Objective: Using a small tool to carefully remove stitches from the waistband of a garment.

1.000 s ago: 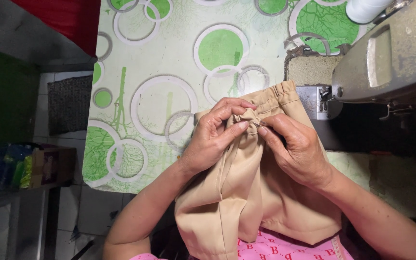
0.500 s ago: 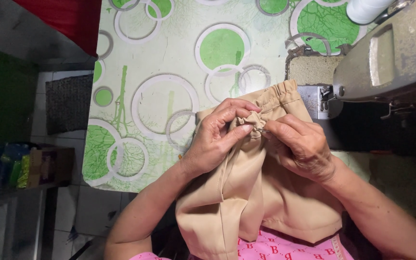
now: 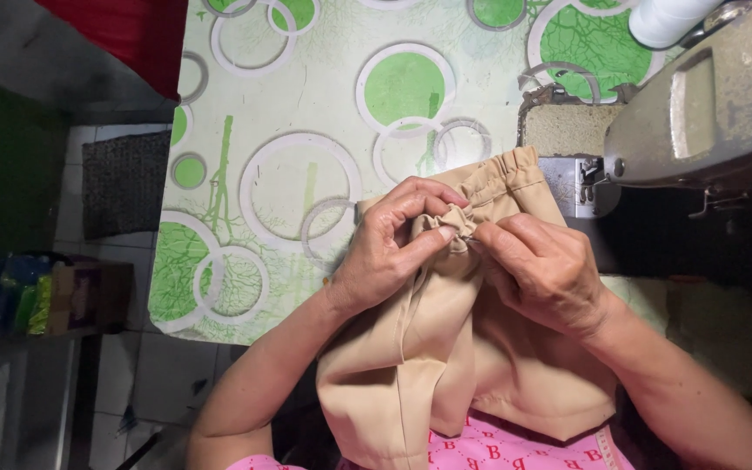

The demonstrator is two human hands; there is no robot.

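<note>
A beige garment [image 3: 446,348] with a gathered elastic waistband [image 3: 506,174] lies from my lap up onto the table. My left hand [image 3: 389,248] pinches a bunched bit of the waistband between thumb and fingers. My right hand [image 3: 546,270] meets it from the right, its fingertips pressed on the same bunched spot. The two hands touch at the gathered fabric. What lies between the fingertips is hidden.
A sewing machine [image 3: 707,104] stands at the right, with its needle plate [image 3: 580,187] just beyond the garment and a white thread spool [image 3: 668,19] at the top. The table [image 3: 289,113] has a green-and-white circle-patterned cover. A shelf with packets [image 3: 36,296] is at the left.
Both hands with the bunched waistband have shifted slightly downward and left, working the fabric; otherwise the scene is the same.
</note>
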